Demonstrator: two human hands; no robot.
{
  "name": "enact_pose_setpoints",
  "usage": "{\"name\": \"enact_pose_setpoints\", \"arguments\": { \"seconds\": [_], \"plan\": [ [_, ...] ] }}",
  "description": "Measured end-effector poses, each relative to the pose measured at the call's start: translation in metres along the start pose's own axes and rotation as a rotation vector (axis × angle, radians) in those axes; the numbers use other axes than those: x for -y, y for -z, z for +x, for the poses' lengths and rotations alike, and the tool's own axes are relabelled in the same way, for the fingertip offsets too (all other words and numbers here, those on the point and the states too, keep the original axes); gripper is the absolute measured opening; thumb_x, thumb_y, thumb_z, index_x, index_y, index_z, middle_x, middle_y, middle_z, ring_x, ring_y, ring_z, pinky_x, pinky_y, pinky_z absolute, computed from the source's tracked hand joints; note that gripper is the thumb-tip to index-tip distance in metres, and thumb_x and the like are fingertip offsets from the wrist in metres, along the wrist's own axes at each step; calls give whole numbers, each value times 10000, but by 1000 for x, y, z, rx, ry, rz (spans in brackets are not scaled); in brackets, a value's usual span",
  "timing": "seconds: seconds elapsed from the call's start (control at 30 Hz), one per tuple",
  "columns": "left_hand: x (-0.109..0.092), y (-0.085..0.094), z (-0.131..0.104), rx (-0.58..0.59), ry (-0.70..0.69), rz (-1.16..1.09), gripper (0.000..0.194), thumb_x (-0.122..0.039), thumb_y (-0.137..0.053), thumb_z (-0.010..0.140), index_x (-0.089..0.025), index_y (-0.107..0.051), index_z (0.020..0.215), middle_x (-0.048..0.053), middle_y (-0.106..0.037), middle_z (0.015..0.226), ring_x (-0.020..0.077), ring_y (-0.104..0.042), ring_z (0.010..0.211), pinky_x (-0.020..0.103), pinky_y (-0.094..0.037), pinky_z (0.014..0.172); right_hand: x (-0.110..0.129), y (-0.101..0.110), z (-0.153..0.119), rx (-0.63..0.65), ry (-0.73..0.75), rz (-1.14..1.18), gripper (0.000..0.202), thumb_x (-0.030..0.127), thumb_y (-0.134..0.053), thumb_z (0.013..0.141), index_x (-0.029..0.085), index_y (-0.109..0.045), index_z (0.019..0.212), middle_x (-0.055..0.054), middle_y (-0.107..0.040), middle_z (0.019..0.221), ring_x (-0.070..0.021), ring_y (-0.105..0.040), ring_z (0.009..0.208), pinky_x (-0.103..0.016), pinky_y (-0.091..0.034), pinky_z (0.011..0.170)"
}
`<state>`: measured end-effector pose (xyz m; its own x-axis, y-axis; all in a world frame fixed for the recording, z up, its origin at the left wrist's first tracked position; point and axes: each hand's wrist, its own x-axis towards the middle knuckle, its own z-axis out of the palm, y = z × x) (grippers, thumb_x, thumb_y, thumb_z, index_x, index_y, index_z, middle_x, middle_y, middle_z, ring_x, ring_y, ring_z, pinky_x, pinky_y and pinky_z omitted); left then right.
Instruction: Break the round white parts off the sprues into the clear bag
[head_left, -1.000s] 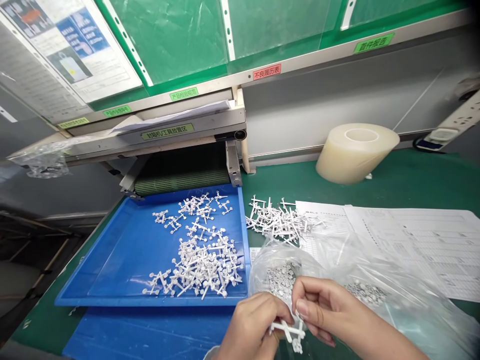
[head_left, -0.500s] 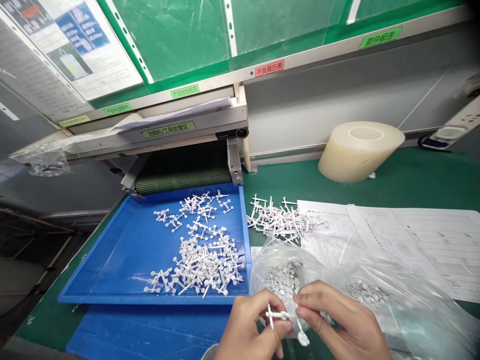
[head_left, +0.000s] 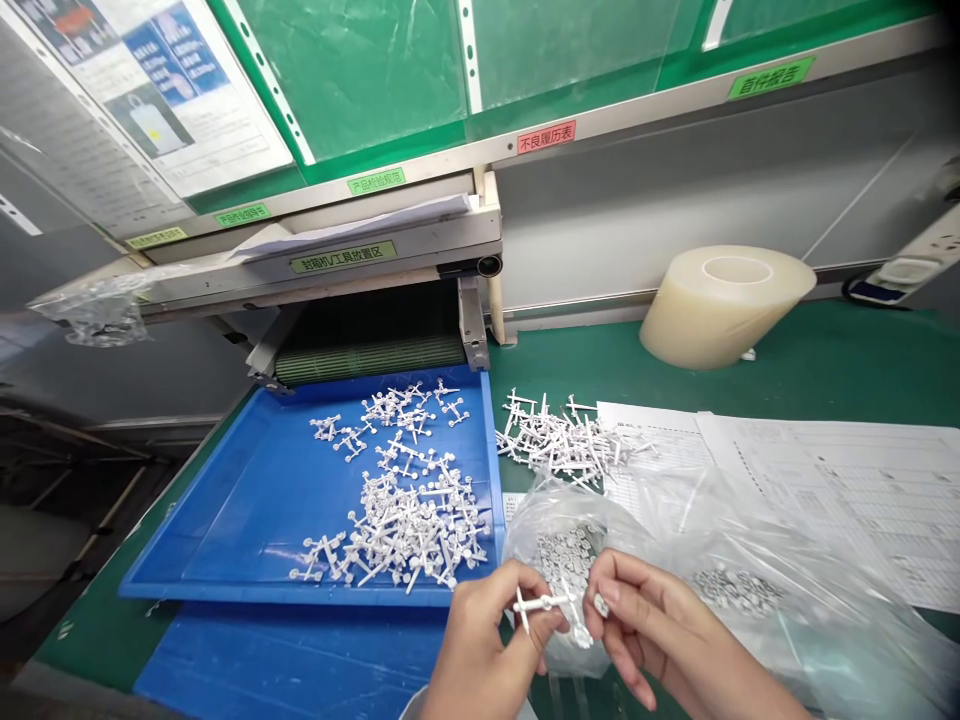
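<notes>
My left hand (head_left: 499, 625) pinches a white plastic sprue (head_left: 544, 603) between thumb and fingers, its crossbars sticking out to the right. A round part hangs at the sprue's right end. Just right of it, my right hand (head_left: 649, 615) is closed on a small round white plastic part (head_left: 601, 605), held between thumb and forefinger. That part looks apart from the sprue. Behind and below the hands lies an open clear plastic bag (head_left: 525, 545) with many small round pieces (head_left: 566, 560) inside.
To the left is a blue tray (head_left: 247, 510) with a heap of white sprues (head_left: 412, 525), below a conveyor end (head_left: 371, 360). Bare white sticks (head_left: 559, 440) lie beside papers (head_left: 832, 470). A second bag holds round pieces (head_left: 735, 590). A large tape roll (head_left: 705, 320) stands behind.
My right hand has drawn a small round part away from the sprue and now shows it between the fingertips. My left hand has shifted slightly left and up with the sprue.
</notes>
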<state>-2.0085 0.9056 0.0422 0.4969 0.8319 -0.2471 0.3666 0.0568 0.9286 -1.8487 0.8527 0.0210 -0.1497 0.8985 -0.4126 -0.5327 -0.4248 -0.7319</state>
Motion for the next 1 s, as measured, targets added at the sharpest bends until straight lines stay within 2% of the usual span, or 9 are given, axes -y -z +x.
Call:
{"name": "enact_pose_setpoints", "arguments": {
  "seconds": [0.17,0.23,0.37,0.43,0.57,0.63,0.8,0.9,1.0],
  "plan": [
    [4,-3,2,-63,-102,134,117,-204,-524,782,-181,-546,670,-32,-537,588,105,-514,486,216,-371,538,-10,2,5,181,-79,-161,415,580,-584,761,176,-489,782,44,-521,613,-19,-349,376,-137,-267,339],
    [8,-5,4,-62,-37,80,94,-224,-525,768,-179,-528,685,-30,-525,584,102,-500,456,215,-369,498,-13,1,6,144,-34,-296,435,605,-565,759,182,-468,729,77,-433,556,-22,-268,379,-164,-201,356],
    [17,-9,10,92,168,-220,129,-296,-518,756,-191,-445,734,-23,-547,563,81,-408,341,194,-319,360,-14,1,7,-6,194,-605,433,577,-488,826,168,-528,690,34,-454,605,-101,-398,566,-221,-300,520],
    [20,-9,10,75,6,-91,84,-245,-501,787,-184,-476,735,-1,-574,595,109,-481,412,214,-384,419,-14,2,8,-11,154,-566,443,598,-510,800,174,-507,670,47,-428,574,-90,-371,528,-212,-279,486],
    [20,-7,10,-166,-711,475,204,-67,-418,849,-170,-592,872,82,-660,825,187,-590,720,287,-465,652,-14,6,11,73,-141,-211,488,665,-566,707,187,-472,669,114,-301,466,-31,-119,372,-189,-81,356],
    [17,-4,16,-181,-815,636,249,-39,-395,859,-163,-584,963,101,-667,904,186,-580,739,296,-464,673,-13,7,10,19,-108,-210,475,646,-580,708,183,-482,658,107,-320,466,-32,-139,374,-181,-99,354],
    [8,2,69,-93,-578,783,371,46,-293,786,-158,-582,898,84,-644,870,197,-570,792,308,-465,698,-10,7,0,-380,360,-709,307,497,-554,794,209,-591,696,18,-518,591,-134,-459,548,-222,-374,506],
    [7,-5,115,-30,-533,819,323,54,-344,744,-152,-588,791,52,-617,735,185,-571,672,287,-469,624,-8,10,-6,-421,429,-901,221,423,-531,820,237,-627,753,3,-589,620,-151,-520,535,-213,-416,487],
    [5,-15,151,29,-524,826,289,52,-420,728,-134,-606,849,74,-634,807,206,-608,715,306,-486,650,-6,14,-10,-403,467,-975,199,395,-525,829,242,-632,761,0,-601,614,-150,-535,512,-198,-427,458]
  ]
}}
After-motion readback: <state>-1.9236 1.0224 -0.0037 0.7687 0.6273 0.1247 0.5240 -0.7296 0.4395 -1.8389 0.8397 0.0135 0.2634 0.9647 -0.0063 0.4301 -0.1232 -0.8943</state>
